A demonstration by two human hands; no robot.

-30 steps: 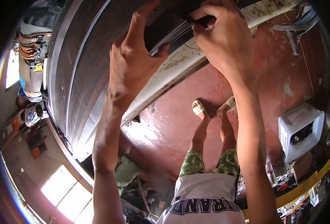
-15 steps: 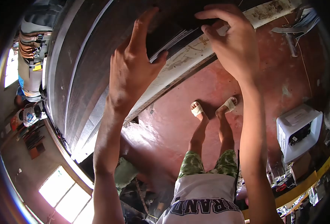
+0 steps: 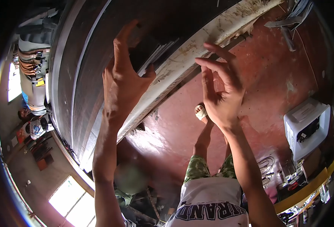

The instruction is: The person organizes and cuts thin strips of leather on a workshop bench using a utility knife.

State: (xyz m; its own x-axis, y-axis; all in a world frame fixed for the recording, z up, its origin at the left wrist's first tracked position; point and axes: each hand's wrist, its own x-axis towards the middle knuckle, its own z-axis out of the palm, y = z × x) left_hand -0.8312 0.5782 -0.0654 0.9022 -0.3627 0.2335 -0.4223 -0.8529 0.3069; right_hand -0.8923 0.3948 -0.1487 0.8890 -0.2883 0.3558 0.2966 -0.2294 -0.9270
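My left hand (image 3: 123,77) reaches over the dark sheet material on the bench (image 3: 87,87), thumb and index finger spread wide. Beside its thumb lie several thin dark strips with pale edges (image 3: 159,53), near the bench's front. The far fingertips fade into shadow. My right hand (image 3: 223,85) hovers in front of the pale bench edge (image 3: 208,36), above the floor in this view. Its fingers are loosely bent and apart, the thumb tip close to the index finger, and nothing shows between them.
A white plastic bin (image 3: 308,130) with dark contents stands on the red floor (image 3: 272,83) at right. Hanging belts with buckles (image 3: 33,62) are at far left. A bundle of strips (image 3: 301,13) sits at upper right, and a yellow curved edge (image 3: 310,185) at lower right.
My right hand has drawn back from over the dark material toward me, past the bench edge. My left hand has shifted slightly left and nearer. The view has moved a little too.
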